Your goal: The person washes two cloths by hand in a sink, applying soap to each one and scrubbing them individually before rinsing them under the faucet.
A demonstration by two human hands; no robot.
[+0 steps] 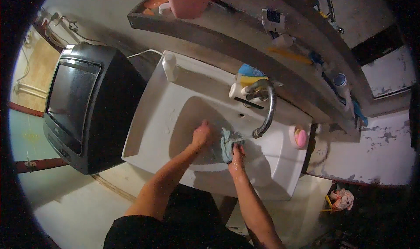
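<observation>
A white ceramic washbasin (154, 117) lies before me. Water runs from the curved metal faucet (271, 104) onto a wet light green-blue cloth (226, 145). My right hand (238, 157) grips this cloth under the stream, its fingers partly hidden by it. To the left of the cloth, my left hand (201, 134) is over the basin's bowl, apart from the cloth. Its fingers look curled, but blur and the angle hide whether anything is in them.
A black washing machine or similar appliance (108, 111) stands left of the basin. A white bottle (169, 67) sits on the back rim, pink soap (301, 138) in a dish at the right. Above runs a long shelf (197, 32) with a pink container (189, 1).
</observation>
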